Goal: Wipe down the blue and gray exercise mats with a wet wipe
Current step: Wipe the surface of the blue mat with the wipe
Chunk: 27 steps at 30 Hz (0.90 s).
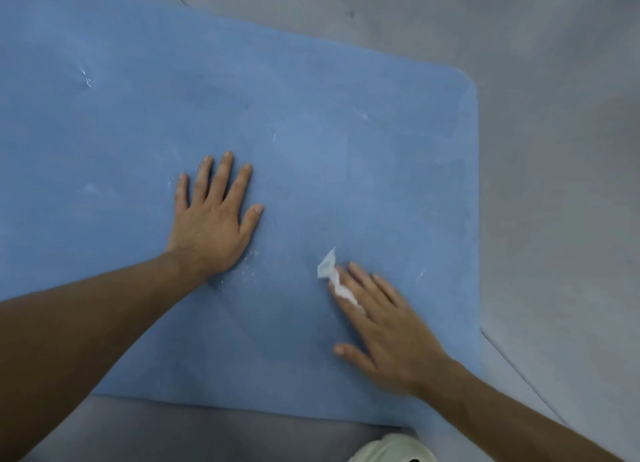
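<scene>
- Strip of gray surface (207,430) lies at 6 o'clock, tucked under the near edge of the blue mat (346,150). We cannot tell whether it is the gray mat. A pale rounded object (391,449) sits at 5 o'clock, cut off by the frame.
- Our right hand (388,330) lies on the mat at 4 o'clock, fingers straight and spread, curled round nothing. It presses the wet wipe (327,267) flat, and the wipe's crumpled tip pokes out past the fingertips toward 12 o'clock.
- We judge the main risk to be here. The wipe is kept only by pressure and is bunched small, so a quick stroke could slide our fingers off it, or clean just a narrow track and leave patches missed.
- Our left hand (211,219), at 9 o'clock from the wipe, rests palm down with fingers splayed and straight, holding nothing, and braces the mat. If it lifts, the mat may creep or wrinkle under the stroke.
- The blue mat fills the middle and left of the view, with a rounded corner at 1 o'clock. It looks matte and finely textured, with whitish flecks around the left hand and a pale scratch at 10 o'clock.
- Gray floor (554,184) runs beyond it from 12 to 3 o'clock.
</scene>
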Motion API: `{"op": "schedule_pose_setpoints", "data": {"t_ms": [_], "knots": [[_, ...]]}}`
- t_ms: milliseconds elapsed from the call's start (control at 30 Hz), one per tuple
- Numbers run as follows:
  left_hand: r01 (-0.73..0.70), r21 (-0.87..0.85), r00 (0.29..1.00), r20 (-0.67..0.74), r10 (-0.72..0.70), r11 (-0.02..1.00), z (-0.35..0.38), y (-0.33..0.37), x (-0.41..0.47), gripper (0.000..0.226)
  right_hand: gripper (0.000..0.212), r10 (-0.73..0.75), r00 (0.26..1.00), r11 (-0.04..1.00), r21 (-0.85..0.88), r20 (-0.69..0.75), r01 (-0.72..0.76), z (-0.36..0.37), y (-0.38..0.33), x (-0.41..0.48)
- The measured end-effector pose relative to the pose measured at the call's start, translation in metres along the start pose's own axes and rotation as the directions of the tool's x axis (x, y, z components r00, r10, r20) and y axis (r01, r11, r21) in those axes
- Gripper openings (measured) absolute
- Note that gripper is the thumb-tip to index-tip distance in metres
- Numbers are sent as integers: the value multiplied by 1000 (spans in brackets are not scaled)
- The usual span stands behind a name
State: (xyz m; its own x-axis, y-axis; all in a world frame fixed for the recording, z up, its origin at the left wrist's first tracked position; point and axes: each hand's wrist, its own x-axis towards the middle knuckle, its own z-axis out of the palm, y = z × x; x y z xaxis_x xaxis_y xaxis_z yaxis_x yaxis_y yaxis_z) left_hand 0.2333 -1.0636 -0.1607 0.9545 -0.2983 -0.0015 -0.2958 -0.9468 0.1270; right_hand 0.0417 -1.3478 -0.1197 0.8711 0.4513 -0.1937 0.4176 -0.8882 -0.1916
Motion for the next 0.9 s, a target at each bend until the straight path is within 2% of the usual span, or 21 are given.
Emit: {"op": "schedule_pose_setpoints", "data": {"t_ms": [100,167,200,267,367,433,500,600,733,833,900], "knots": [[-5,10,1000,-10,5,1000,0,-1,1,70,80,-117,993,991,-67,8,117,7,-1,-32],[-3,12,1000,-9,3,1000,0,0,1,70,78,-94,996,993,-75,-2,93,8,9,-45],[-2,15,1000,-11,2,1000,-1,0,1,70,77,-41,999,997,-64,-19,40,8,16,-49],[-1,13,1000,-9,1,1000,-1,1,0,70,75,166,984,986,-18,-70,-167,5,36,-50],[-3,-4,1000,2,3,1000,-2,0,0,70,77,504,856,863,35,-114,-504,-9,77,-47],[1,-23,1000,14,0,1000,-2,-1,1,71,78,627,774,779,72,-86,-623,-15,100,-47],[3,-29,1000,23,-3,1000,-1,-1,1,71,82,656,754,755,63,-40,-653,-16,109,-49],[4,-37,1000,25,-3,999,-1,-1,1,72,86,563,824,826,10,-60,-563,-14,99,-53],[3,-48,1000,21,-1,999,0,-2,1,72,85,396,916,918,49,-63,-393,-10,62,-66],[6,-60,1000,26,-5,998,-1,-3,1,72,80,118,993,992,51,13,-119,1,28,-82],[17,-76,999,51,-14,997,-3,-3,1,73,78,-49,997,999,10,57,48,7,15,-96]]}}
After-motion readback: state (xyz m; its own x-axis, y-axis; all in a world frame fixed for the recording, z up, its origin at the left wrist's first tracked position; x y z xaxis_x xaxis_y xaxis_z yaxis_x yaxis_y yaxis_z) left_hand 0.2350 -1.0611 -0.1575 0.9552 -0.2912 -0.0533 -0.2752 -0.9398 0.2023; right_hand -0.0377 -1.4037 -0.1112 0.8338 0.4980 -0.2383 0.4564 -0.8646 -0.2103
